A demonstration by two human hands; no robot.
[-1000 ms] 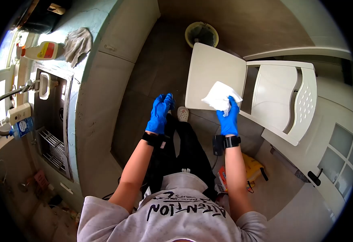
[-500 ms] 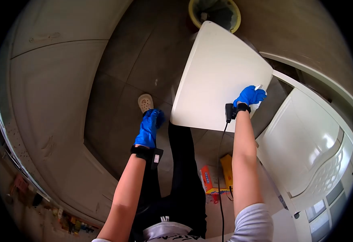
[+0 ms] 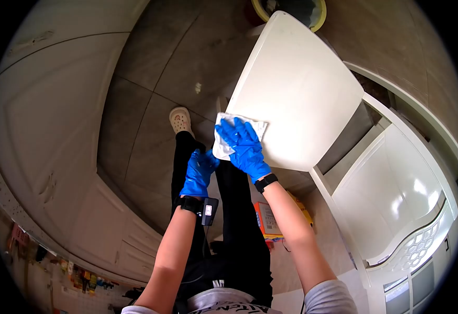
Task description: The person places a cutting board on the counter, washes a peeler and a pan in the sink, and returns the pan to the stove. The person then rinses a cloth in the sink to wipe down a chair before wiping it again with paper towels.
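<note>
A white cloth [image 3: 260,127] lies on the near left corner of a white chair seat [image 3: 302,78]. My right hand [image 3: 243,145], in a blue glove, presses flat on it with the fingers spread. Just left of that corner, my left hand [image 3: 200,170], also blue-gloved, hangs near my knee with its fingers curled. Whether it holds anything is hidden. The chair's white backrest [image 3: 388,191] is to the right of the seat.
Behind the seat stands a lined bin with a yellow rim [image 3: 320,15]. Pale cabinets [image 3: 56,120] run along the left. An orange box [image 3: 268,220] is on the floor below the chair. A shoe [image 3: 180,120] shows on the dark tiles.
My right hand has moved with the cloth from the seat's right side to its near left corner. The view has tilted down and come closer to the chair. My left hand stays beside the seat.
</note>
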